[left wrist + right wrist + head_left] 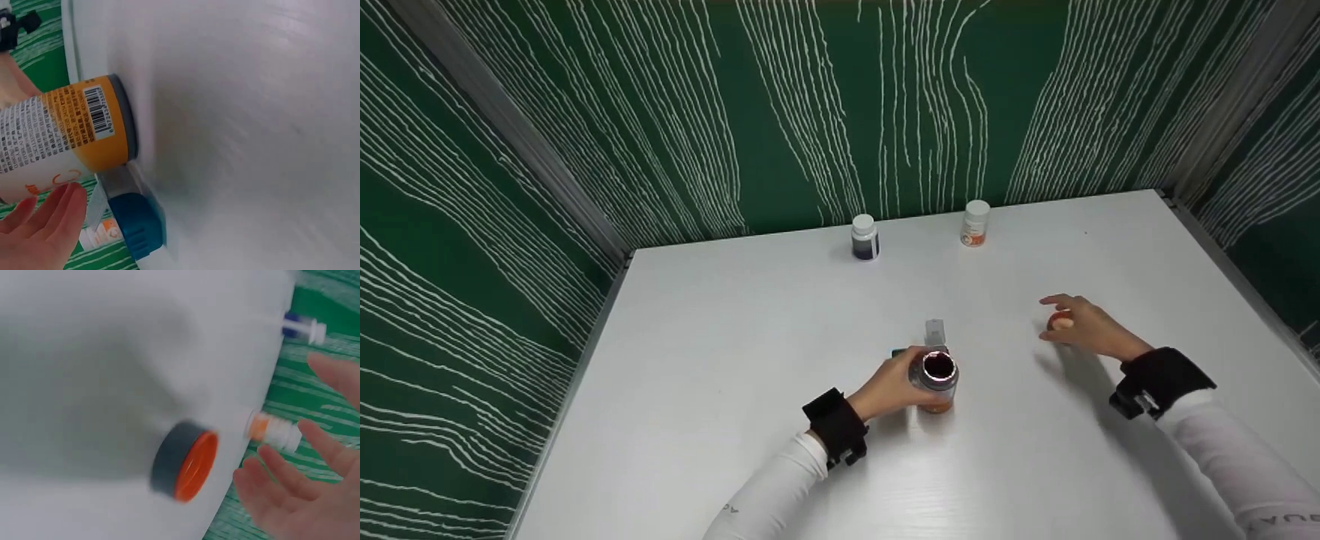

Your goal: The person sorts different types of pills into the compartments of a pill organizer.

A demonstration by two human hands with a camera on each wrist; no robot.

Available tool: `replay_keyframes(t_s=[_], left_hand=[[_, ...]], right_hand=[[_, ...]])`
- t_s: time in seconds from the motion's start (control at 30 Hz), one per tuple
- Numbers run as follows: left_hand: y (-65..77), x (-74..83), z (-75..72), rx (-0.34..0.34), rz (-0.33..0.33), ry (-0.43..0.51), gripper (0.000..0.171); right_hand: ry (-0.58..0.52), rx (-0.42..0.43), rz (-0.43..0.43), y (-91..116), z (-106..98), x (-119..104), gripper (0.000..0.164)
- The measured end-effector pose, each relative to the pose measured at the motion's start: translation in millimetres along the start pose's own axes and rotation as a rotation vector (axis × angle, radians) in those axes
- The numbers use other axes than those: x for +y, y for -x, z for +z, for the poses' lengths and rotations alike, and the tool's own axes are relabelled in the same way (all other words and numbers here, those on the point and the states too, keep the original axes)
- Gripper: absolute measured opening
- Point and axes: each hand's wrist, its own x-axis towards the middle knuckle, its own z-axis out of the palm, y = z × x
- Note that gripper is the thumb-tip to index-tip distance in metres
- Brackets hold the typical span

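My left hand [891,386] grips an uncapped bottle [73,130] around its side, with thumb and fingers on opposite sides. The bottle has a white and orange label and a grey base; its dark open mouth faces up in the head view. Just behind it lies a small box [135,222] with a teal body and a clear flap [935,331], partly hidden by the bottle. Over on the right, my right hand [1087,326] has its fingers spread beside a round cap [181,461]. The cap is dark grey outside and orange inside, and its hollow side faces up, apart from the fingers.
Toward the back edge of the white table [720,315] stand two small white-capped bottles, one with a dark label [865,238] and one with an orange label [975,223]. Green walls [787,112] with white wavy lines rise behind and beside the table.
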Motion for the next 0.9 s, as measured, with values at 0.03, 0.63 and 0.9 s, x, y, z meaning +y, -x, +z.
replay_keyframes(t_s=[0.03, 0.63, 0.9], left_hand=[[-0.6, -1.0, 1.8, 0.01, -0.004, 0.006, 0.07], [-1.3, -5.3, 8.5, 0.068, 0.024, 0.013, 0.067], [-1.8, -8.5, 8.6, 0.067, 0.019, 0.015, 0.068]], right_hand=[[0.038, 0.001, 0.012, -2.0, -1.0, 4.5, 0.059], [0.249, -0.014, 0.065, -17.2, 5.3, 35.4, 0.052], [0.085, 0.111, 0.066, -22.6, 9.6, 4.1, 0.051]])
